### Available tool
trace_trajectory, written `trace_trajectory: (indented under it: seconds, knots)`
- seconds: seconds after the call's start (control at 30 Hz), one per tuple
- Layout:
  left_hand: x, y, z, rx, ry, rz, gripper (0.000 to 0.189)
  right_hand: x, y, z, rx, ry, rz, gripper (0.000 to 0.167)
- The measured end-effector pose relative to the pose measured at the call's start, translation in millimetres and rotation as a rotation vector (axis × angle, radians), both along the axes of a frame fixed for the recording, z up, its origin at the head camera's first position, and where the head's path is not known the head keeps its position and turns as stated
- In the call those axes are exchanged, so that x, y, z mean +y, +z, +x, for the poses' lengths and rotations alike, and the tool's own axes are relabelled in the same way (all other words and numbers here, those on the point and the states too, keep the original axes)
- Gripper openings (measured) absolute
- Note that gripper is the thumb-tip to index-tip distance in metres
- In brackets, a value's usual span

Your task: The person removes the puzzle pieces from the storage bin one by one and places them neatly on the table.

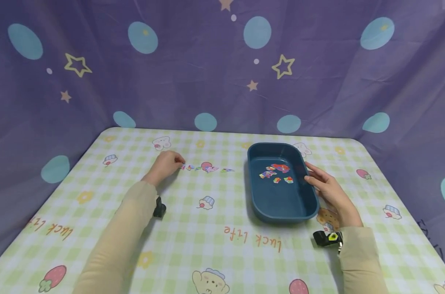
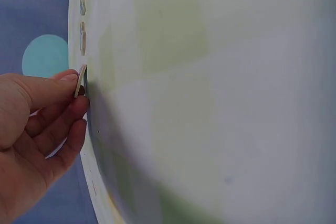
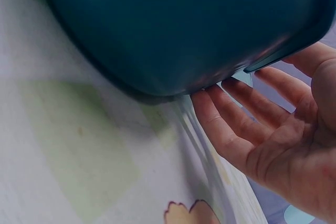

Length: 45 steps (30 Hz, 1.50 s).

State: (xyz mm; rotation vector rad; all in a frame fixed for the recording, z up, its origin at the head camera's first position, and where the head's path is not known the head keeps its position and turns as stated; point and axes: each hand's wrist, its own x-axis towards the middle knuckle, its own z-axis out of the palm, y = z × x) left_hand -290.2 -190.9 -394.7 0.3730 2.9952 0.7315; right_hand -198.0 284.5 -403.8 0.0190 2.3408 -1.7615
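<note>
Near the left end of a row of small flat colourful pieces [image 1: 210, 169], my left hand [image 1: 163, 166] pinches one thin piece [image 2: 80, 81] between thumb and fingers. It is tilted on edge close to the tablecloth, and its printed face is mostly hidden in the left wrist view. On the right stands a dark blue rectangular tub [image 1: 277, 206] with several bright pieces [image 1: 268, 174] lying on its floor. My right hand [image 1: 330, 192] grips the tub's right side, the thumb at the rim and the fingers [image 3: 226, 124] against the outer wall.
A green-and-white checked cloth [image 1: 193, 228] with printed cartoons covers the table. Behind the table's far edge hangs a purple curtain [image 1: 193, 73] with stars and dots. Each wrist bears a black strap, such as the right strap [image 1: 323, 238].
</note>
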Motion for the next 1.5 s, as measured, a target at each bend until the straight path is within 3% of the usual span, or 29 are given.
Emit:
trace_trajectory:
  seconds: [0.33, 0.6, 1.03, 1.5]
  knots:
    - [1.8, 2.2, -2.1, -0.039, 0.032, -0.036, 0.013, 0, -0.3, 0.2, -0.006, -0.011, 0.012, 0.064]
    - [22.2, 16.8, -3.8, 0.032, 0.005, -0.020, 0.015, 0, -0.1, 0.1, 0.002, -0.011, 0.028, 0.064]
    - [102.9, 51.2, 0.8, 0.138, -0.164, -0.031, 0.015, 0, -0.1, 0.2, 0.008, 0.003, 0.008, 0.064]
    - [191.1, 66.1, 5.9, 0.130, -0.357, -0.040, 0.016, 1, -0.1, 0.3, -0.003, -0.003, -0.002, 0.063]
